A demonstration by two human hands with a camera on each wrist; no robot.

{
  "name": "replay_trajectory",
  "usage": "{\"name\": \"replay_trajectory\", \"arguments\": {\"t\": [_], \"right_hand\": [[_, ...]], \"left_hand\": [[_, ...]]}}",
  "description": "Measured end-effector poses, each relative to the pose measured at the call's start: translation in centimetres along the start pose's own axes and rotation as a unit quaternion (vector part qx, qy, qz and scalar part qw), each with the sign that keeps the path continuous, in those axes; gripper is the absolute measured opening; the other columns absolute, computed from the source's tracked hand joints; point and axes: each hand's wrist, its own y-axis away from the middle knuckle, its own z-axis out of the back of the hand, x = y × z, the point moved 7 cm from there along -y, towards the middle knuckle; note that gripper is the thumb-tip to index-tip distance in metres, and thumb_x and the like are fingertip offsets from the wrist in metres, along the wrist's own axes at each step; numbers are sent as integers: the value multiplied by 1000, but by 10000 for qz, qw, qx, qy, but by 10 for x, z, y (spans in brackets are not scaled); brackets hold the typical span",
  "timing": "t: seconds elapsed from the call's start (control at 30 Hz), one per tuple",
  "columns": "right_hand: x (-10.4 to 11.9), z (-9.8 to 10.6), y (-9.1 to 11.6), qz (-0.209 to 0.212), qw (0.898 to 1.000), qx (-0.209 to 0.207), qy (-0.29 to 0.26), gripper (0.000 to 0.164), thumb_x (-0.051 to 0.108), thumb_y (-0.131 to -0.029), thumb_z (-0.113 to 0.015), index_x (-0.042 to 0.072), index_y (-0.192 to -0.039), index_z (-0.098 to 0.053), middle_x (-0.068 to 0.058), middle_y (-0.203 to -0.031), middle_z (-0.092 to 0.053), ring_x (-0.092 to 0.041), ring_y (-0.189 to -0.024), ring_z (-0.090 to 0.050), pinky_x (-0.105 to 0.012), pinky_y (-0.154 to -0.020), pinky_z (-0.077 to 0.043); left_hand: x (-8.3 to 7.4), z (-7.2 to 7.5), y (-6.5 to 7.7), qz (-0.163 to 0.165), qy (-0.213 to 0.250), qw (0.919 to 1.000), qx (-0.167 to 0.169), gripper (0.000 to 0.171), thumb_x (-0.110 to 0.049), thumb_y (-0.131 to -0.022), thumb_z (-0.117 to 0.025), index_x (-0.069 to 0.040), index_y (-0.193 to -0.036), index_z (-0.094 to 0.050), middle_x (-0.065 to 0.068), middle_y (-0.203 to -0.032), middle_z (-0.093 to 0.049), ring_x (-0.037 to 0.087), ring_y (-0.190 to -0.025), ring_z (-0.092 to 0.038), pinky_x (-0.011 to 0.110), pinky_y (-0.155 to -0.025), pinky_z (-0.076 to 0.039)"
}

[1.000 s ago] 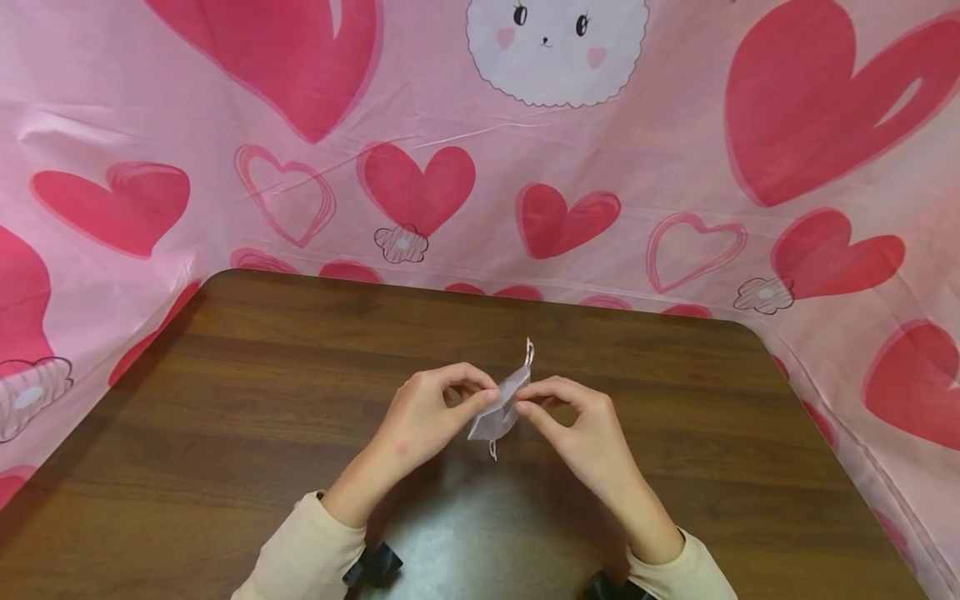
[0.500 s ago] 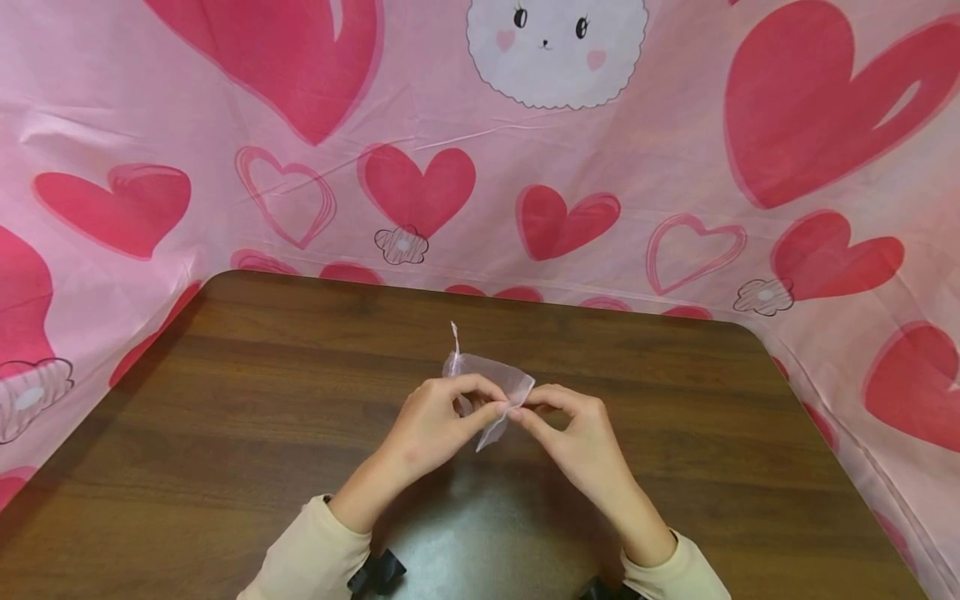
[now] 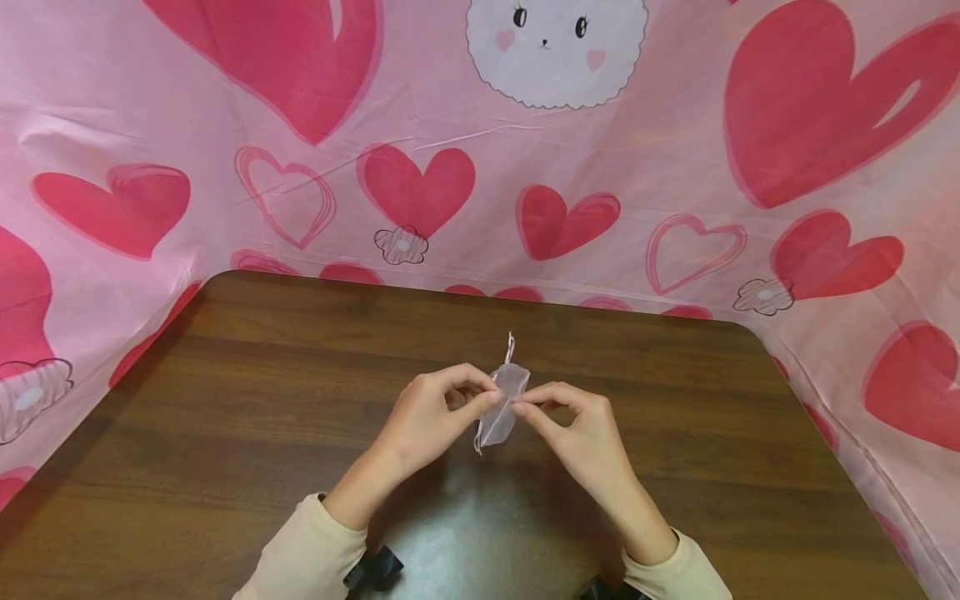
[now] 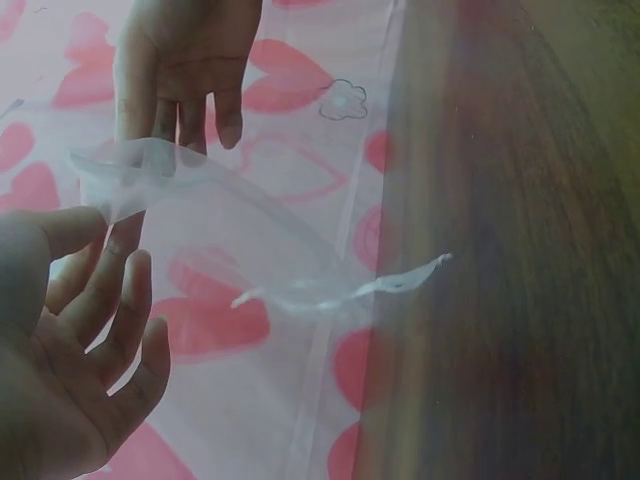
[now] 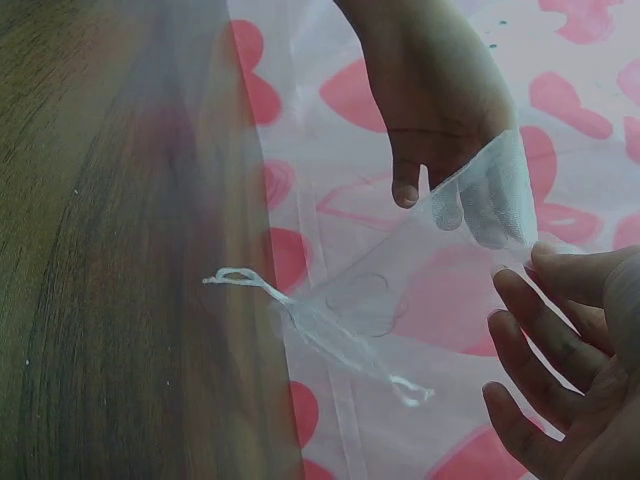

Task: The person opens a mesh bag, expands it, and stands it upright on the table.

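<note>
A small sheer white drawstring pouch (image 3: 498, 427) hangs between both hands above the table. My left hand (image 3: 429, 421) pinches its left side between thumb and forefinger. On the opposite side, the thumb and forefinger of my right hand (image 3: 581, 429) pinch the fabric. In the left wrist view the pouch (image 4: 250, 225) looks flat, thin and see-through, with the gathered drawstring (image 4: 405, 280) at the end away from the fingers. White cord loops (image 5: 240, 274) stick out at both ends of that gathered edge in the right wrist view. Nothing shows inside the see-through fabric.
The brown wooden table (image 3: 262, 400) spreads beneath both hands. A pink cloth (image 3: 480, 125) printed with red hearts hangs behind it and along its sides. Black wrist mounts (image 3: 373, 569) sit by the pale sleeves (image 3: 303, 550).
The pouch has turned repeatedly between the fingers: its cord end swung left half a second ago and now points up and away. The hands met at the fabric, then moved slightly apart.
</note>
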Motion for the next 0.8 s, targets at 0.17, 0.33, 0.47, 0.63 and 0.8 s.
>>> {"name": "replay_trajectory", "arguments": {"t": [0.17, 0.33, 0.47, 0.63, 0.8], "right_hand": [[0, 1, -1, -63, 10000, -43, -9, 6, 15, -84, -80, 15, -89, -78, 11, -84, -72, -11, -80, -64, -28, -75, -48], [-1, 2, -2, -184, 9998, -76, -3, 6, 16, -84, -80, 15, -90, -78, 11, -84, -73, -12, -81, -63, -29, -76, -48], [-2, 3, -2, -254, 9996, -96, 8, 6, 16, -84, -80, 15, -89, -78, 11, -83, -72, -12, -81, -63, -29, -77, -48], [-3, 4, -3, -282, 9995, -133, 5, 5, 16, -84, -80, 15, -88, -77, 11, -82, -72, -12, -80, -62, -32, -76, -48], [-3, 4, -2, -262, 9996, -94, 45, 5, 13, -84, -81, 14, -86, -76, 12, -81, -71, -12, -80, -62, -35, -77, -49]], "left_hand": [[0, 1, -1, 50, 100, 9999, -14, 6, -24, -91, -74, -19, -93, -73, -14, -87, -70, 5, -74, -63, 32, -71, -53], [1, 1, -1, 24, 124, 9999, 24, 7, -25, -91, -74, -18, -93, -73, -13, -85, -70, 4, -79, -64, 41, -76, -54], [0, 0, -1, 14, 70, 10000, 8, 4, -21, -90, -75, -19, -93, -72, -15, -83, -69, 2, -79, -63, 41, -76, -53], [0, 0, -2, -47, 5, 10000, 9, 8, -19, -88, -77, -22, -93, -71, -16, -82, -68, 1, -78, -62, 35, -73, -52], [-1, -1, -2, -93, -30, 9999, 118, 14, -20, -86, -79, -23, -97, -71, -16, -81, -67, 1, -76, -62, 34, -72, -51]]}}
